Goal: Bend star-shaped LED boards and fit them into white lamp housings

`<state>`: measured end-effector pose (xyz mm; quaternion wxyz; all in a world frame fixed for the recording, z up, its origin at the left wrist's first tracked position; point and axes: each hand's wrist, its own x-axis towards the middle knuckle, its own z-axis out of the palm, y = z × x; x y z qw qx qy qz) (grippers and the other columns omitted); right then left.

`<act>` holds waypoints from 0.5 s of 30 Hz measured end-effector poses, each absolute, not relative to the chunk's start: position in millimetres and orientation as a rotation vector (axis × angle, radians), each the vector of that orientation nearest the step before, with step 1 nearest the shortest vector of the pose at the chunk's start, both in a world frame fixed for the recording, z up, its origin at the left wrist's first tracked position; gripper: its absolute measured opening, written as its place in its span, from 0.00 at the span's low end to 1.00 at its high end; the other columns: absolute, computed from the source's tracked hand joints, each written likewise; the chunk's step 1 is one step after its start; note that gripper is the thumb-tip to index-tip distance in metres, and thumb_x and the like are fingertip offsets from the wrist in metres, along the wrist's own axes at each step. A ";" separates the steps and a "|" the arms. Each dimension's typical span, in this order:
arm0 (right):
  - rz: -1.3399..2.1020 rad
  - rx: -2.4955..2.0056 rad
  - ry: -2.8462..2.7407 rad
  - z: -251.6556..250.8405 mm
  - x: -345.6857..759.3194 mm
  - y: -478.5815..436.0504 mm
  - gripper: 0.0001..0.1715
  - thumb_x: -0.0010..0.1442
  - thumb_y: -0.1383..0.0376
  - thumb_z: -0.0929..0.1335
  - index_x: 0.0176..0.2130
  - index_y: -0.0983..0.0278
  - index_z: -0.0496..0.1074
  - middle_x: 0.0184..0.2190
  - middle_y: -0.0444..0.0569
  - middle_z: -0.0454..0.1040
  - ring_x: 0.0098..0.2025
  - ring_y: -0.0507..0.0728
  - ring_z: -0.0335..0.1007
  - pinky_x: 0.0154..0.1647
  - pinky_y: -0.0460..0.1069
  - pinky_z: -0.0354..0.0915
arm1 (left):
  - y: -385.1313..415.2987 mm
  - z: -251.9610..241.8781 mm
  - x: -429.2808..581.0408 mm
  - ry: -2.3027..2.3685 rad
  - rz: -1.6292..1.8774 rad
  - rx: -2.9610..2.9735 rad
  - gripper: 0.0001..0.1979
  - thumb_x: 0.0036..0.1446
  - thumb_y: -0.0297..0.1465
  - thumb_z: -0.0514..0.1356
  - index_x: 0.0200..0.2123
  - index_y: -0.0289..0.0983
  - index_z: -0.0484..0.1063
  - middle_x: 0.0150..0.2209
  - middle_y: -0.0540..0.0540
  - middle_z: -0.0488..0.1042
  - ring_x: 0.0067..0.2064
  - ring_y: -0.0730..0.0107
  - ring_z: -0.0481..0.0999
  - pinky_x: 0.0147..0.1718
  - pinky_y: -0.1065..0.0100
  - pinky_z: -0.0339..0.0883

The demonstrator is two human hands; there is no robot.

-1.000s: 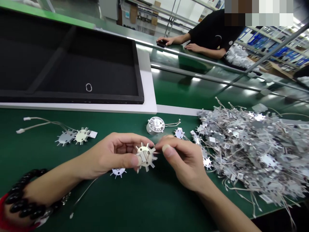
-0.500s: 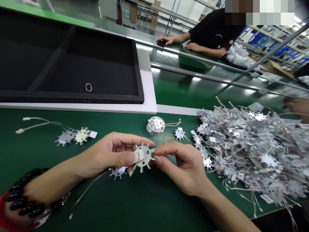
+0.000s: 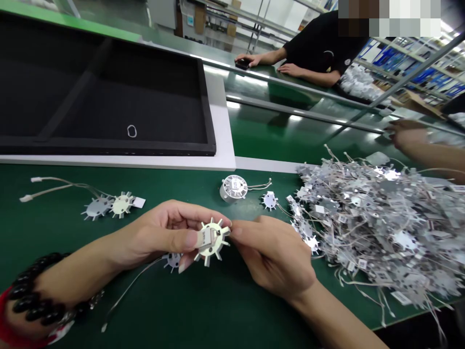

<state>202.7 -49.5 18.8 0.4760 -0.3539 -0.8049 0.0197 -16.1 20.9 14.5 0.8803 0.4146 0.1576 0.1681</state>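
Thumb on top, my left hand (image 3: 170, 237) grips a pale round plate with prongs all round its edge (image 3: 211, 245) and a white printed label. My right hand (image 3: 278, 254) is closed at the plate's right edge, fingertips on a prong; its thumb is mostly hidden. Below my left hand another pronged plate (image 3: 172, 261) shows partly, with a thin white wire (image 3: 125, 296) trailing toward the lower left. Whether my fingers touch it I cannot tell. Beyond my hands a round white ring-shaped holder (image 3: 233, 188) with a pronged plate on top stands on the green table.
A large heap of pronged plates with wires (image 3: 381, 228) covers the right side. Two wired plates (image 3: 109, 206) lie at left. A black tray (image 3: 156, 148) rests on a white board (image 3: 225, 145). Across the bench is a person (image 3: 323, 48); another person's arm (image 3: 417, 140) reaches behind the heap.
The held plate has tilted and shifted slightly left and down. My right hand has rolled so its back faces up more. The other person's arm at right has reached farther inward.
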 end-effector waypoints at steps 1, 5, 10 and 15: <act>0.014 -0.864 -1.975 18.7 203.2 -48.9 0.13 0.64 0.80 0.67 0.44 0.66 0.73 0.38 0.50 0.84 0.27 0.51 0.73 0.25 0.48 0.62 | 20.4 15.8 -15.6 0.345 0.357 0.854 0.17 0.58 0.39 0.72 0.50 0.43 0.82 0.33 0.45 0.80 0.24 0.81 0.72 0.24 0.82 0.69; -0.032 -0.863 -1.975 18.5 206.2 -45.1 0.13 0.63 0.80 0.68 0.43 0.65 0.73 0.40 0.52 0.84 0.31 0.54 0.78 0.28 0.50 0.66 | 17.7 23.5 -13.7 0.438 0.383 0.810 0.18 0.54 0.39 0.74 0.47 0.41 0.84 0.33 0.44 0.81 0.23 0.81 0.71 0.22 0.83 0.67; 0.010 -0.960 -1.970 22.6 210.1 -39.5 0.13 0.63 0.78 0.69 0.43 0.62 0.72 0.39 0.50 0.84 0.38 0.55 0.82 0.39 0.51 0.72 | 15.4 27.6 -12.8 0.459 0.433 0.823 0.16 0.53 0.39 0.75 0.44 0.41 0.84 0.32 0.44 0.81 0.23 0.82 0.69 0.23 0.83 0.66; 0.001 -0.976 -2.007 25.7 210.8 -36.2 0.08 0.62 0.74 0.70 0.42 0.64 0.72 0.41 0.52 0.83 0.44 0.56 0.81 0.48 0.53 0.69 | 16.0 18.9 -12.1 0.499 0.487 0.952 0.14 0.56 0.38 0.74 0.46 0.43 0.83 0.27 0.50 0.76 0.24 0.82 0.68 0.24 0.83 0.65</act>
